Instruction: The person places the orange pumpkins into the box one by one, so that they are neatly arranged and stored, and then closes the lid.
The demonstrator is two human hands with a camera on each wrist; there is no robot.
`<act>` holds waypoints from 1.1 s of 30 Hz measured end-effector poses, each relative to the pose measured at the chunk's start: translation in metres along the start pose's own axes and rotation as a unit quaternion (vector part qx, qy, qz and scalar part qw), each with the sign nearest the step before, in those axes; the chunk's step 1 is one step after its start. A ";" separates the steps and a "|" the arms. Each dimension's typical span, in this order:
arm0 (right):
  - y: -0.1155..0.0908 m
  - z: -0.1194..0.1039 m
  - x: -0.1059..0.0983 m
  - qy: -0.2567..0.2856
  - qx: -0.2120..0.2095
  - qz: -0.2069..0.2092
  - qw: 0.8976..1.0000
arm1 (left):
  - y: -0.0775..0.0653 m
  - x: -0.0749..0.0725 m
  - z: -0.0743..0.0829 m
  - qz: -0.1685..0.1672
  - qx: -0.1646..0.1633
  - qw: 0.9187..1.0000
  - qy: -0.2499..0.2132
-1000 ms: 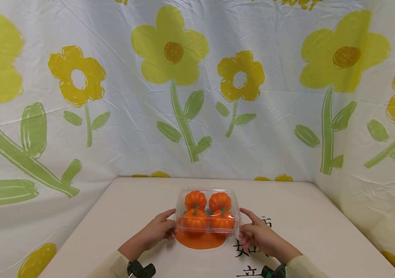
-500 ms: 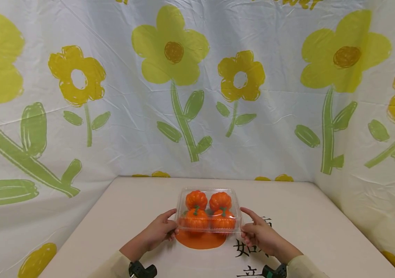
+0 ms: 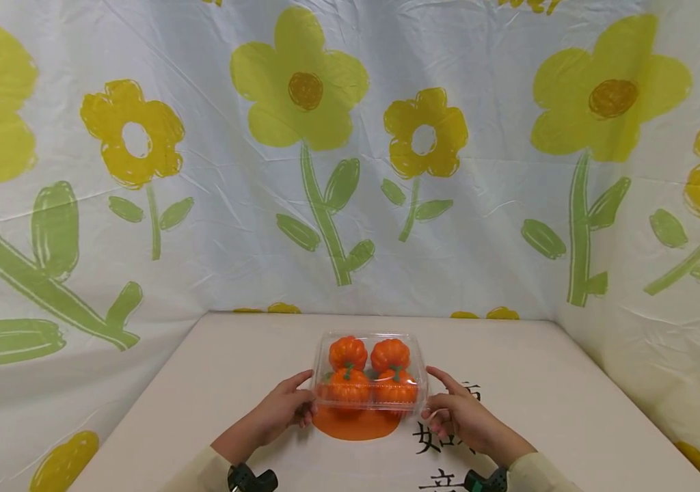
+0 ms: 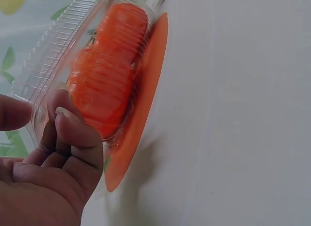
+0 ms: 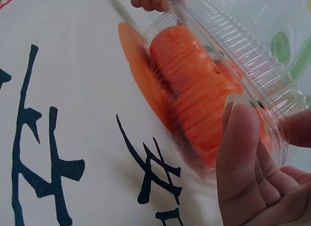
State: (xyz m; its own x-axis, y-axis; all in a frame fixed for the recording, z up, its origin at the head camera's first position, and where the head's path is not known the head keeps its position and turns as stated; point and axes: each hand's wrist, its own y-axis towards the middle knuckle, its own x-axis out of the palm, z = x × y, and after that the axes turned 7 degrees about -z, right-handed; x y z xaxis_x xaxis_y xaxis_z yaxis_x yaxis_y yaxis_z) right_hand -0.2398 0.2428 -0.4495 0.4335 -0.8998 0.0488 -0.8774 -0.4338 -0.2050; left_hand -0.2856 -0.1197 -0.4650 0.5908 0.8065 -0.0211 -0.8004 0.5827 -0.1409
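A clear plastic clamshell box (image 3: 359, 406) with several small orange pumpkins (image 3: 348, 353), green at the stems, sits mid-table between the two hands. My left hand (image 3: 285, 408) grips its near left corner, index finger stretched along the side and the other fingers curled at the rim. At the opposite corner, my right hand (image 3: 457, 414) pinches the rim in the same manner. Seen from the left wrist, curled fingertips (image 4: 77, 129) overlap the box's ribbed edge. In the right wrist view the rim passes between the thumb (image 5: 239, 138) and a finger.
An orange disc (image 3: 356, 427) printed on the pale tabletop (image 3: 251, 342) shows partly beneath the box. Black brush characters (image 3: 428, 441) lie under and beside the right hand. A flower-printed curtain (image 3: 214, 171) walls the back and both sides of the table.
Both hands keep hold of the box, which stays almost in place. The right thumb and lower fingers shift slightly at the corner. The head view tips a little.
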 end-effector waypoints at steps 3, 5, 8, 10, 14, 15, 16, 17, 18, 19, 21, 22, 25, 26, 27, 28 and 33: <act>0.001 0.000 0.000 0.000 0.001 0.003 1.000 | 0.000 0.000 0.000 0.003 -0.004 1.000 -0.003; 0.003 0.000 0.000 -0.004 -0.003 0.006 1.000 | 0.000 0.001 0.001 0.004 -0.004 1.000 -0.003; 0.004 0.000 0.000 -0.010 -0.012 0.009 1.000 | 0.000 0.002 0.002 0.002 -0.001 1.000 -0.005; 0.005 0.000 0.000 -0.013 -0.017 0.008 1.000 | 0.000 0.003 0.001 0.004 -0.001 1.000 -0.010; 0.005 -0.002 0.001 -0.015 -0.019 0.011 1.000 | 0.001 0.003 0.001 0.007 -0.007 1.000 -0.017; 0.005 -0.002 0.001 -0.018 -0.018 0.014 1.000 | 0.001 0.003 0.001 0.008 -0.008 1.000 -0.017; 0.005 -0.002 0.001 -0.021 -0.016 0.019 0.999 | 0.001 0.003 0.001 0.008 -0.009 1.000 -0.016; 0.005 -0.003 0.002 -0.023 -0.015 0.023 0.999 | 0.001 0.003 0.002 0.008 -0.009 1.000 -0.015; 0.005 -0.003 0.002 -0.023 -0.012 0.027 0.999 | 0.001 0.003 0.002 0.008 -0.010 1.000 -0.013; 0.006 -0.003 0.003 -0.023 -0.009 0.030 0.999 | 0.001 0.003 0.002 0.008 -0.010 1.000 -0.011; 0.005 -0.002 0.003 -0.022 -0.004 0.029 0.999 | 0.001 0.002 0.002 0.006 -0.013 1.000 -0.007; 0.004 -0.002 0.002 -0.022 -0.001 0.026 0.999 | 0.001 0.001 0.001 0.005 -0.013 1.000 -0.004; 0.001 -0.002 0.000 -0.036 0.004 0.023 0.999 | 0.001 -0.004 0.001 0.005 -0.008 1.000 0.018; 0.000 -0.003 -0.001 -0.046 0.003 0.028 0.999 | 0.001 -0.007 0.002 0.007 -0.004 0.999 0.032; -0.001 -0.005 -0.002 -0.060 0.000 0.035 0.998 | 0.002 -0.010 0.002 0.011 0.003 0.999 0.050; -0.001 -0.007 -0.003 -0.075 -0.003 0.046 0.996 | 0.002 -0.013 0.003 0.016 0.010 0.997 0.074; 0.001 -0.020 -0.011 -0.191 -0.031 0.113 0.975 | 0.008 -0.027 0.012 0.057 0.029 0.975 0.213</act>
State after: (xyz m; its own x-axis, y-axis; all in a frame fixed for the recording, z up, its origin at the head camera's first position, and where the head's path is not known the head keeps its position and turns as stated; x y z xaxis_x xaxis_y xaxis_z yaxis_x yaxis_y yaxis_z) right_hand -0.2496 0.2515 -0.4308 0.2619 -0.8953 -0.3602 -0.9650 -0.2386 -0.1088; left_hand -0.3094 -0.1361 -0.4539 0.4769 0.7584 -0.4444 -0.8600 0.5071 -0.0576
